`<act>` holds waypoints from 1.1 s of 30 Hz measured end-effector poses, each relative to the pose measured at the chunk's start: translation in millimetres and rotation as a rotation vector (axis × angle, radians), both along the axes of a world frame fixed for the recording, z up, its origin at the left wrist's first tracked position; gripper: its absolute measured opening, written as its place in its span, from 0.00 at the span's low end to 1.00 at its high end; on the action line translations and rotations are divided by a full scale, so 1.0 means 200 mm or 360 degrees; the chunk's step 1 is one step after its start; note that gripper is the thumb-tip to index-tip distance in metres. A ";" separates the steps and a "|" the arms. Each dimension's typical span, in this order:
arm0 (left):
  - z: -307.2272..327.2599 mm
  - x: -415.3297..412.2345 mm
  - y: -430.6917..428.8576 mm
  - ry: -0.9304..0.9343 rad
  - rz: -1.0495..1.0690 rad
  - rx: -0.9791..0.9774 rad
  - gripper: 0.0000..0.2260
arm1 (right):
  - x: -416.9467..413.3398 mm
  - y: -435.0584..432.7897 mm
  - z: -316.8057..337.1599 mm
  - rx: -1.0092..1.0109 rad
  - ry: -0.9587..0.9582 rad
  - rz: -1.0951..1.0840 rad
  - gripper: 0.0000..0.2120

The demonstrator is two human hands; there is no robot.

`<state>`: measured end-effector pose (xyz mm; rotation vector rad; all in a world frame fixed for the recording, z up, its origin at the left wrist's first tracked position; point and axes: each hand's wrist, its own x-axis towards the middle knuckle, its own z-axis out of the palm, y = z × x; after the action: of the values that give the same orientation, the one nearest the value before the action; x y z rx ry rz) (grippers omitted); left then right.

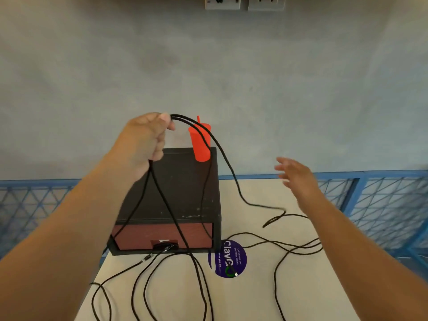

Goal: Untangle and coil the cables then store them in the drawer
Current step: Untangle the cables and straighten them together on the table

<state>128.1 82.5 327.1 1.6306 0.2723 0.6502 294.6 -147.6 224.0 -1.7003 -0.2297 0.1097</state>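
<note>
My left hand (148, 137) is raised above the black box and shut on several strands of thin black cable (228, 163). The strands hang from both sides of the fist and trail down across the box front onto the white table (254, 297). More loops of the cable lie tangled on the table to the right (289, 246) and near the front edge. My right hand (296, 176) hovers open over the table's right side, fingers spread, touching nothing. The drawer (162, 235) is a reddish-brown front in the black box (183, 184) and is closed.
A red cup (201, 142) with a straw stands on the back right corner of the box. A round purple sticker (228, 258) lies on the table beside the box. Blue wire-mesh fencing (382, 200) runs behind the table on both sides, under a grey wall with sockets (245, 2).
</note>
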 end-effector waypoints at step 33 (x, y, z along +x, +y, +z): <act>0.08 -0.10 0.31 -0.0256 0.0163 -0.0452 0.13 | 0.30 -0.18 -0.35 -0.2289 -0.0148 -0.0029 0.25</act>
<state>107.8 143.9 343.3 1.2925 0.3167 0.7791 354.2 -184.3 154.4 -3.1414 -0.2074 0.2070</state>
